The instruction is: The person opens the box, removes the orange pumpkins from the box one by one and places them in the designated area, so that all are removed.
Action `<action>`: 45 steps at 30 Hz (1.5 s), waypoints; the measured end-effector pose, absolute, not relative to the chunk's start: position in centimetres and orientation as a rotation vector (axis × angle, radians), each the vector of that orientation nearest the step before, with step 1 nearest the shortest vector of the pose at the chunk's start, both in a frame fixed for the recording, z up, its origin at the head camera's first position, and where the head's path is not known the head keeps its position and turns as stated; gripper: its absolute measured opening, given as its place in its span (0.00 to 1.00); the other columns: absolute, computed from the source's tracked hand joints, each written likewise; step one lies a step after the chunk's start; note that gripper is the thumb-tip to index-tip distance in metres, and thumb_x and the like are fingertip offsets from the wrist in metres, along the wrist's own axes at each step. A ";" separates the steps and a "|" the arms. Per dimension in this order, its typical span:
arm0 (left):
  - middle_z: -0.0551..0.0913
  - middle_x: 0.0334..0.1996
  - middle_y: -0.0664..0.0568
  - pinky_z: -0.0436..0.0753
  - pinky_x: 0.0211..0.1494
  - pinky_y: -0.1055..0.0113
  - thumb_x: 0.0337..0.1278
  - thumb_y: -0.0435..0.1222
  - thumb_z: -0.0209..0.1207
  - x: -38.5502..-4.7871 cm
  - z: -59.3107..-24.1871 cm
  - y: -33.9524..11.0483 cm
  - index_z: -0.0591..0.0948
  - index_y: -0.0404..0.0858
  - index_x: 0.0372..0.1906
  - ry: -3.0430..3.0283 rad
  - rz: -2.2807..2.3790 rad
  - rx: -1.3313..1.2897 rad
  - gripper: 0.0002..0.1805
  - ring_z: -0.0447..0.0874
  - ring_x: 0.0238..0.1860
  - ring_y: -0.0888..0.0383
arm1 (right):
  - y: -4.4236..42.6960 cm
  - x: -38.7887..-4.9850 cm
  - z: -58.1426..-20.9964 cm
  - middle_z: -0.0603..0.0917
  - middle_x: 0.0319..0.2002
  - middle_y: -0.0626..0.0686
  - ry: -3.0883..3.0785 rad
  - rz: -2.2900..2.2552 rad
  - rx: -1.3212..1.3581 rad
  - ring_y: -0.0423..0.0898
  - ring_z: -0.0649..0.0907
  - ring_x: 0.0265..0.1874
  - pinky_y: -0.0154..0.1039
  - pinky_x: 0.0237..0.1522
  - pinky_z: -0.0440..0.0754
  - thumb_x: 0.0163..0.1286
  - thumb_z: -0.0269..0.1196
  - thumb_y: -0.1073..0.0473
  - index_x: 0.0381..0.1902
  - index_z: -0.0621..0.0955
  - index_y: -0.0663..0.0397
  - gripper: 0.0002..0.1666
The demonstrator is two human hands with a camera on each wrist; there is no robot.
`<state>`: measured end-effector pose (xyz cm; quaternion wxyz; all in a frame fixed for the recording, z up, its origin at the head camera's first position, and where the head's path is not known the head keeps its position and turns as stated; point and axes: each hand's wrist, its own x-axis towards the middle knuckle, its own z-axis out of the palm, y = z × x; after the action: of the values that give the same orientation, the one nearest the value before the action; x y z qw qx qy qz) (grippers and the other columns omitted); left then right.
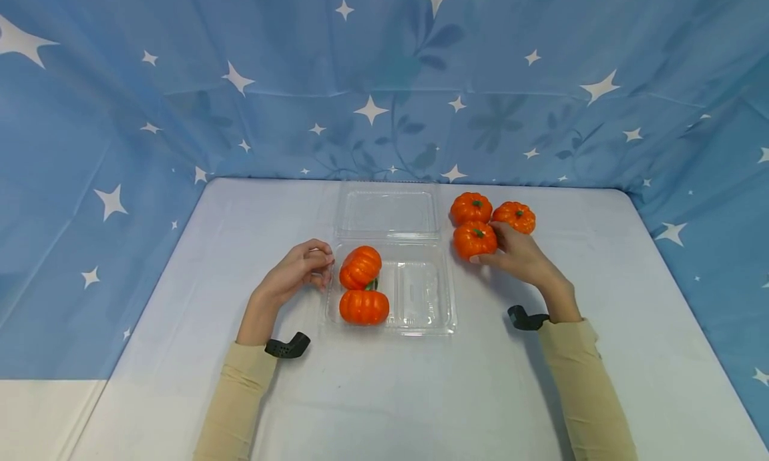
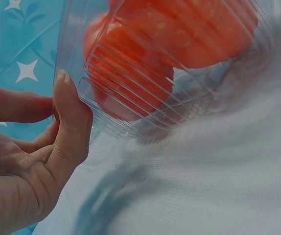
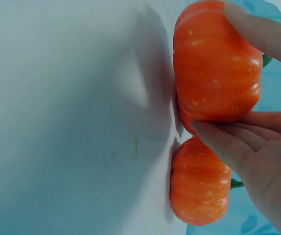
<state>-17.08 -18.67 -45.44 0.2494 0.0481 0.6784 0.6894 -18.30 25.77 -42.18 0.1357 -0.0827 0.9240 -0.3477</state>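
My left hand [image 1: 298, 269] pinches the left rim of a clear plastic clamshell box [image 1: 424, 294] between thumb and finger, as the left wrist view shows close up. Two small orange pumpkins lie tipped on their sides in the box's left part, one pumpkin [image 1: 360, 267] behind the other pumpkin [image 1: 364, 307]. To the right of the box, my right hand [image 1: 521, 253] holds a third pumpkin [image 3: 216, 63] between thumb and fingers, its green stem facing up. Past that hand stand two more, a pumpkin [image 1: 471, 208] at the back and a pumpkin [image 1: 515, 215] to its right.
The box's lid [image 1: 387, 211] lies folded back, flat toward the far edge of the table [image 1: 384, 394], which has a white cover. A blue curtain [image 1: 270, 134] with white stars hangs behind and along both sides.
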 end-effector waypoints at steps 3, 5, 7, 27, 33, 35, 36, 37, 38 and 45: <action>0.78 0.27 0.50 0.85 0.28 0.68 0.76 0.31 0.51 -17.0 -45.5 -18.7 0.68 0.32 0.51 1.844 1.879 0.130 0.08 0.78 0.23 0.58 | 25.5 -18.5 -42.4 0.66 0.73 0.74 2.669 -0.985 -0.206 0.69 0.68 0.72 0.64 0.73 0.66 0.66 0.73 0.50 0.76 0.57 0.74 0.56; 0.78 0.27 0.50 0.85 0.28 0.67 0.76 0.31 0.51 -16.9 -45.6 -18.7 0.68 0.32 0.51 1.839 1.880 0.127 0.08 0.78 0.23 0.58 | 25.4 -18.5 -42.6 0.66 0.73 0.74 2.665 -0.955 -0.186 0.69 0.68 0.72 0.65 0.73 0.65 0.66 0.73 0.50 0.76 0.56 0.73 0.56; 0.78 0.28 0.50 0.85 0.28 0.68 0.76 0.31 0.51 -16.9 -45.7 -18.7 0.68 0.32 0.51 1.836 1.878 0.122 0.08 0.78 0.23 0.58 | 25.3 -18.6 -42.7 0.66 0.73 0.74 2.665 -0.926 -0.168 0.69 0.68 0.72 0.66 0.73 0.65 0.66 0.73 0.50 0.77 0.56 0.72 0.56; 0.77 0.28 0.49 0.84 0.27 0.68 0.77 0.31 0.50 -17.1 -45.5 -18.6 0.68 0.32 0.51 1.837 1.881 0.106 0.07 0.77 0.23 0.58 | 25.4 -18.6 -42.4 0.66 0.73 0.73 2.678 -0.808 -0.143 0.69 0.69 0.71 0.64 0.70 0.69 0.65 0.74 0.49 0.79 0.54 0.71 0.59; 0.77 0.29 0.49 0.84 0.27 0.68 0.76 0.30 0.50 -17.0 -45.4 -18.6 0.68 0.32 0.51 1.840 1.882 0.111 0.07 0.77 0.23 0.58 | 25.5 -18.5 -42.2 0.65 0.73 0.74 2.677 -0.788 -0.222 0.70 0.69 0.71 0.65 0.71 0.68 0.66 0.73 0.52 0.78 0.54 0.73 0.58; 0.77 0.29 0.49 0.84 0.27 0.68 0.76 0.30 0.50 -17.0 -45.4 -18.7 0.68 0.32 0.51 1.841 1.879 0.114 0.07 0.77 0.23 0.58 | 25.5 -18.5 -42.1 0.65 0.73 0.74 2.677 -0.779 -0.248 0.70 0.69 0.71 0.65 0.71 0.67 0.67 0.72 0.53 0.78 0.54 0.74 0.56; 0.77 0.29 0.49 0.84 0.27 0.68 0.76 0.30 0.50 -17.0 -45.4 -18.7 0.68 0.32 0.51 1.842 1.877 0.116 0.07 0.77 0.23 0.58 | 25.5 -18.4 -42.0 0.65 0.73 0.75 2.676 -0.775 -0.259 0.71 0.69 0.71 0.65 0.71 0.67 0.67 0.71 0.54 0.78 0.54 0.74 0.55; 0.77 0.29 0.49 0.84 0.27 0.68 0.76 0.30 0.50 -17.0 -45.4 -18.7 0.68 0.32 0.51 1.841 1.879 0.111 0.07 0.77 0.23 0.58 | 25.4 -18.3 -41.9 0.65 0.73 0.75 2.678 -0.768 -0.272 0.71 0.69 0.71 0.66 0.71 0.67 0.68 0.71 0.55 0.78 0.54 0.75 0.54; 0.77 0.29 0.49 0.84 0.27 0.68 0.76 0.30 0.50 -17.0 -45.4 -18.7 0.68 0.32 0.51 1.841 1.878 0.112 0.07 0.77 0.23 0.58 | 25.4 -18.2 -41.8 0.65 0.73 0.75 2.678 -0.765 -0.278 0.71 0.69 0.71 0.65 0.71 0.67 0.68 0.70 0.56 0.78 0.54 0.75 0.53; 0.77 0.29 0.49 0.84 0.28 0.67 0.77 0.31 0.49 -17.1 -45.4 -18.7 0.67 0.32 0.51 1.845 1.873 0.126 0.08 0.77 0.24 0.58 | 25.1 -17.7 -40.7 0.65 0.74 0.72 2.708 -0.780 -0.290 0.71 0.70 0.69 0.67 0.68 0.70 0.70 0.67 0.58 0.78 0.56 0.71 0.49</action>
<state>-17.06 -18.68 -45.40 0.2519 0.0464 0.6782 0.6888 -17.70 25.08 -40.69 0.1536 -0.1010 0.9446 -0.2721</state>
